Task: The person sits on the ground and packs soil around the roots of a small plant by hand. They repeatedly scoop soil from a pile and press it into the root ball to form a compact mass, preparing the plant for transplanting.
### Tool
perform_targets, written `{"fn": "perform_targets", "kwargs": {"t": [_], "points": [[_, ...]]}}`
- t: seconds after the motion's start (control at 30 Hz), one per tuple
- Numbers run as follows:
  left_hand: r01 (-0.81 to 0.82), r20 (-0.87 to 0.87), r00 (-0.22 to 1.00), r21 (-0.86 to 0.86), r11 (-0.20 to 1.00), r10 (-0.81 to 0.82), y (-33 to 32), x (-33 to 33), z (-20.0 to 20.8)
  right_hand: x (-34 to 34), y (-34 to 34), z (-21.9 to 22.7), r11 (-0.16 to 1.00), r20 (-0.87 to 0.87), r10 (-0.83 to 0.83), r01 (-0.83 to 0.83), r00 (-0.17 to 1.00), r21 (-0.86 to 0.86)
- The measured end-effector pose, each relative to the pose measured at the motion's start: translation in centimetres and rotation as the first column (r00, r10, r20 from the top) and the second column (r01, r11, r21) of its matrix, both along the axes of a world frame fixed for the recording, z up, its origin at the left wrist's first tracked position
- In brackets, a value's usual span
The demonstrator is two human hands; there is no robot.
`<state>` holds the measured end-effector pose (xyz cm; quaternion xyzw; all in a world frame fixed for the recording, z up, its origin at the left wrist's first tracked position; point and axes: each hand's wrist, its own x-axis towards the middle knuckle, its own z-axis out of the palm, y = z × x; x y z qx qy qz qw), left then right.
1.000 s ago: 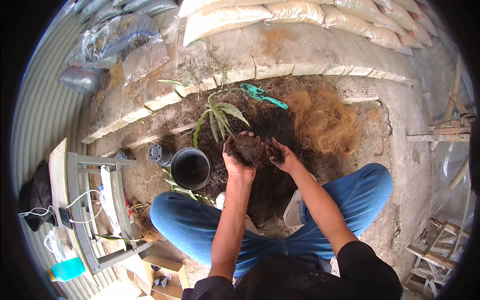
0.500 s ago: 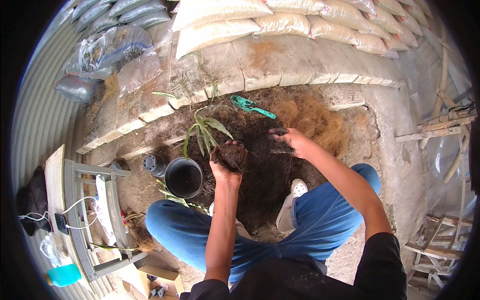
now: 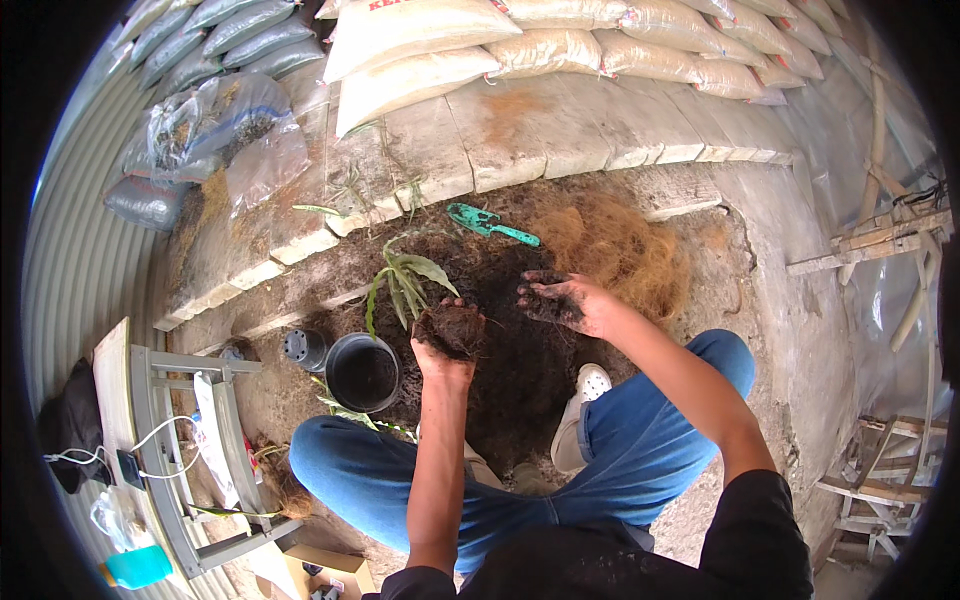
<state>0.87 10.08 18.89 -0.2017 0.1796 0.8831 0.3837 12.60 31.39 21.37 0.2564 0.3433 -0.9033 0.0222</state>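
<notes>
My left hand [image 3: 447, 352] grips the dark root ball [image 3: 452, 327] of a small green plant [image 3: 405, 278], held upright above a pile of dark soil [image 3: 515, 365]. My right hand [image 3: 563, 300] is soiled and spread over the soil pile to the right of the plant, a bit of soil clinging to its fingers. An empty black pot [image 3: 362, 372] stands on the ground just left of my left hand. A green hand trowel [image 3: 488, 224] lies at the far edge of the soil.
A heap of brown coconut fibre [image 3: 615, 243] lies right of the trowel. Filled sacks [image 3: 520, 40] are stacked at the back on a low block wall [image 3: 400, 170]. A grey metal frame [image 3: 175, 450] and a smaller black pot [image 3: 303, 348] are at the left. My knees in blue jeans [image 3: 640, 450] flank the soil.
My right hand has let go of the root ball and moved right over the soil pile. My left hand keeps holding the plant, roughly in place.
</notes>
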Motion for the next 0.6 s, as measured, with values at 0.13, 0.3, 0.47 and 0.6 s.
{"fn": "perform_targets", "kwargs": {"t": [0.13,0.3,0.47,0.6], "points": [[0.027,-0.014,1.0,0.02,0.999,-0.026,0.6,0.1,-0.4,-0.4,2.7,-7.7,0.791,0.278,0.271,-0.378,0.921,0.481],[0.026,0.014,1.0,-0.027,0.999,-0.025,0.2,-0.1,-0.5,-1.5,1.5,-14.7,0.458,0.701,-0.073,-0.6,0.71,0.655],[-0.019,0.033,0.999,-0.012,1.0,0.019,-0.8,-0.5,-0.7,-3.3,0.0,-17.6,0.241,0.815,0.131,-0.815,0.565,0.527],[-0.002,0.05,0.999,-0.05,0.999,0.005,0.8,-0.6,-0.1,-3.5,1.7,-25.0,0.457,0.63,0.154,-0.62,0.761,0.638]]}}
